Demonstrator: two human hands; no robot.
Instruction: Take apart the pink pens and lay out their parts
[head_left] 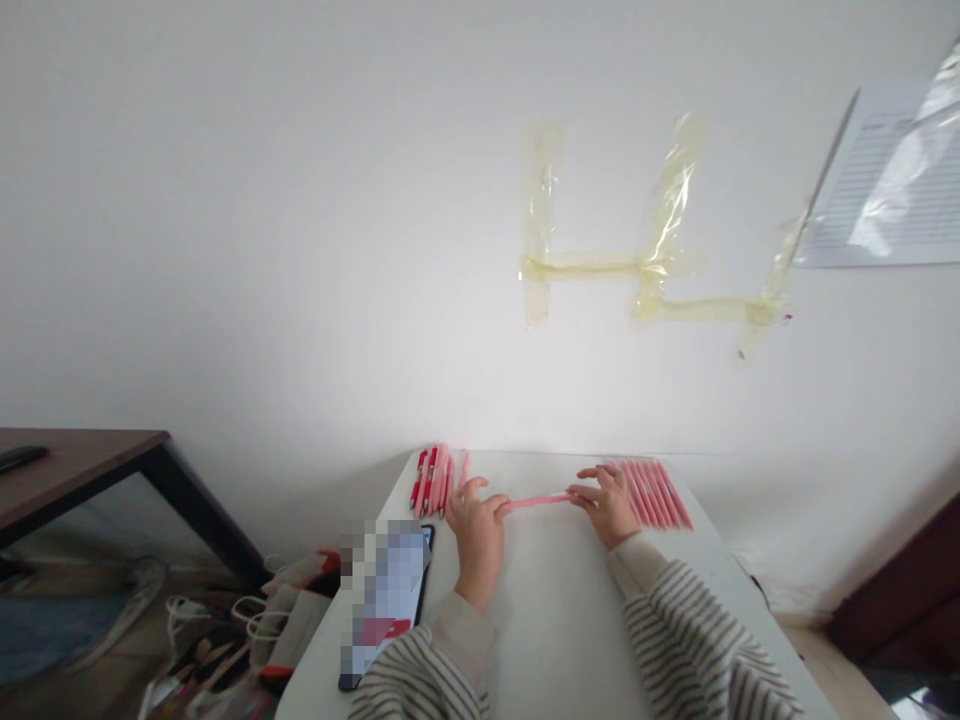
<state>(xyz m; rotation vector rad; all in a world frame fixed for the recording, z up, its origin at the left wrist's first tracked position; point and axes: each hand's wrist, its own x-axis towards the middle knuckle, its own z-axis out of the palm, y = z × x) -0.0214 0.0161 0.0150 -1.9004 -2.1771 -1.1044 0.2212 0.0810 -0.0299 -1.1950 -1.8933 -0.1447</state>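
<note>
A pink pen (538, 500) lies level above the white table (555, 620), held at both ends. My left hand (477, 525) pinches its left end with thumb and fingers. My right hand (606, 500) pinches its right end, the other fingers slightly spread. A group of assembled red and pink pens (435, 478) lies just beyond my left hand at the table's far left. A row of several pink pen barrels (658, 493) lies side by side right of my right hand. Both sleeves are striped.
A phone (386, 600) lies near the table's left edge. The table stands against a white wall with tape strips (645, 270) and a sheet of paper (892, 190). A dark wooden table (82, 470) and cables and bags (247, 630) are on the left.
</note>
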